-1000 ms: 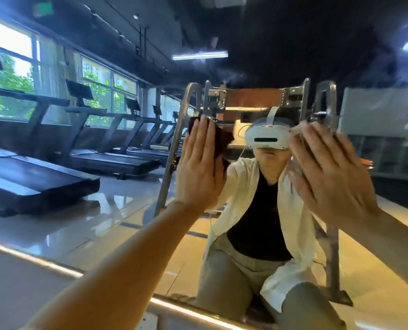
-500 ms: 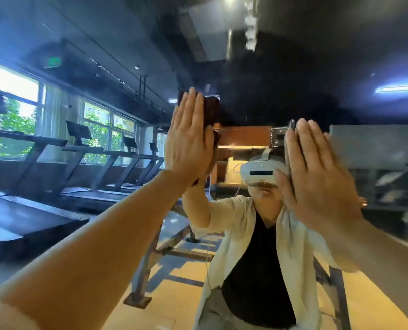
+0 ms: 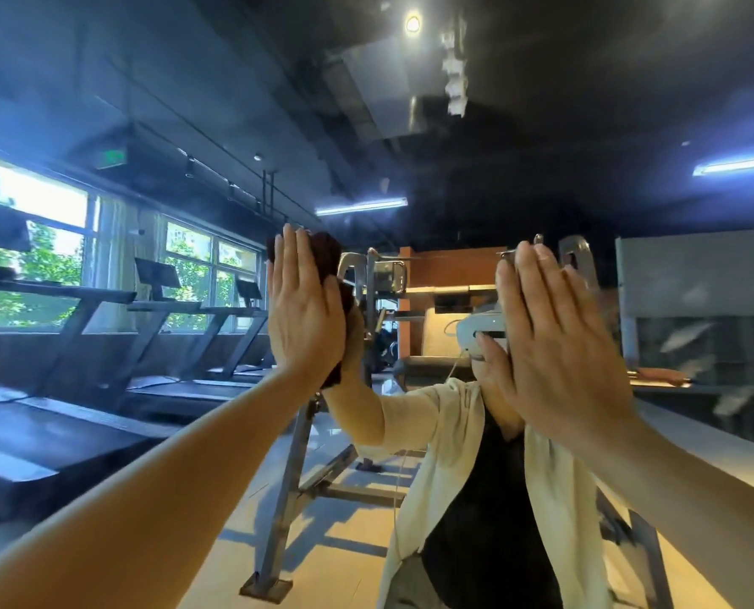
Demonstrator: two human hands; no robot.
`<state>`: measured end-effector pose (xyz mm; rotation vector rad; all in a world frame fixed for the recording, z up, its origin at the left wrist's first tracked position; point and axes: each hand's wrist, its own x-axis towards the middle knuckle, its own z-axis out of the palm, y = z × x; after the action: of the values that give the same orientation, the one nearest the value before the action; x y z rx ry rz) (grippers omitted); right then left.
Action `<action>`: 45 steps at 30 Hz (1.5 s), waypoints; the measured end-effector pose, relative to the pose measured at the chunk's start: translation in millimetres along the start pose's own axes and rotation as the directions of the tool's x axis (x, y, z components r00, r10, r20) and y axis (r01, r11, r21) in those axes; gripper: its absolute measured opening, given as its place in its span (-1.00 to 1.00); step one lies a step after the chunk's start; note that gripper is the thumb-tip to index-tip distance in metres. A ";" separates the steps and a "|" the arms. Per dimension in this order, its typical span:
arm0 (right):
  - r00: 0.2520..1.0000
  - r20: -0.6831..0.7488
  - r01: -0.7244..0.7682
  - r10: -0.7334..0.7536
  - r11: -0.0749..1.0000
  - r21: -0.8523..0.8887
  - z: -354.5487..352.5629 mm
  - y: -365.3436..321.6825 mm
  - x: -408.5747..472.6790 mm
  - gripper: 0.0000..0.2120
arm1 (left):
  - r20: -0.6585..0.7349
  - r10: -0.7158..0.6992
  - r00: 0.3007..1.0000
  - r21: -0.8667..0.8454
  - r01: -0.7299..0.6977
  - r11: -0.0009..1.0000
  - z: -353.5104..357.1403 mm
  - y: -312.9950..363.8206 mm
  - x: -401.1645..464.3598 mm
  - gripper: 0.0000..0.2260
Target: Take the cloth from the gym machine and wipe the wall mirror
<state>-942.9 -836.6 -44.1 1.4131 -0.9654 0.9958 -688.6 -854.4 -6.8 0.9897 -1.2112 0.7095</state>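
The wall mirror (image 3: pixel 454 125) fills the whole view and reflects the gym. My left hand (image 3: pixel 307 316) lies flat, fingers straight and pointing up, pressing a dark brown cloth (image 3: pixel 329 259) against the glass; the cloth shows past my fingertips and along the right side of the hand. My right hand (image 3: pixel 560 340) is also flat with straight fingers, palm against the mirror, holding nothing. It stands to the right of the cloth at about the same height.
In the reflection a person in a white shirt (image 3: pixel 445 437) with a headset stands between my arms. Behind is a grey gym machine frame (image 3: pixel 291 476). Treadmills (image 3: pixel 80 415) line the windows at left.
Both hands have slid upward on the mirror, the left carrying the cloth higher. The view has tilted up, showing more ceiling and less floor.
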 end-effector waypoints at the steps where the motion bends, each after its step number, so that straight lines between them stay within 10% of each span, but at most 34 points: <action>1: 1.000 -0.008 -0.001 0.001 1.000 0.003 0.1 -0.3 0.0 -0.33 | -0.017 -0.040 0.999 -0.013 0.040 0.999 4.8 13.6 2.5 -0.44; 12: 0.984 -0.034 0.179 -0.175 0.964 0.199 -13.8 46.2 -24.4 -0.48 | 0.176 0.503 0.846 -0.166 -0.478 0.862 43.1 125.9 -10.5 -0.49; 19: 0.993 0.079 -0.080 0.086 0.993 -0.082 -29.4 158.3 -18.5 -0.35 | 0.013 0.068 0.998 -0.034 -0.067 0.997 51.0 151.6 41.0 -0.49; 28: 0.995 0.008 -0.097 0.098 0.994 -0.050 -23.5 150.2 -21.5 -0.34 | 0.128 0.458 0.880 -0.045 -0.456 0.889 88.1 254.2 -5.7 -0.50; 45: 0.993 0.120 0.006 -0.011 0.999 0.039 -20.5 66.4 -161.3 -0.38 | 0.259 0.371 0.892 -0.078 -0.364 0.928 56.6 147.0 -254.6 -0.49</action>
<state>-1057.6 -816.4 -175.6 1.5220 -1.0318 0.9363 -900.9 -828.8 -216.3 0.8591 -1.6726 0.8698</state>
